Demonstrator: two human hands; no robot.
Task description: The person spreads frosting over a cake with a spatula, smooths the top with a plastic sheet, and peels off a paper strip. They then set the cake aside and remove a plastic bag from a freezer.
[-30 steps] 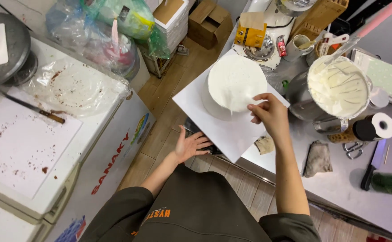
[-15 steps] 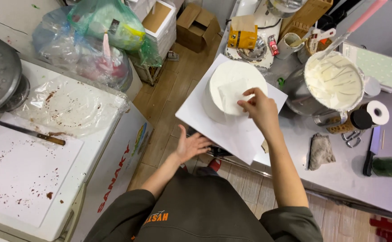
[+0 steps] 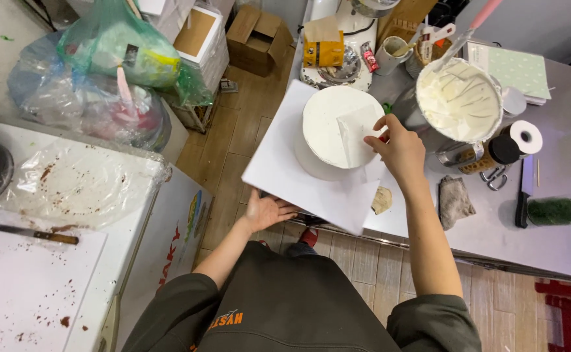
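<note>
Cake already coated white all over, sitting mid-board on the white square board at the steel counter's near edge. Right hand pinching a thin white scraper against the top, so looks like final smoothing. Left hand spread open under the board's near corner. Bowl of cream still plenty full, just beyond.
</note>
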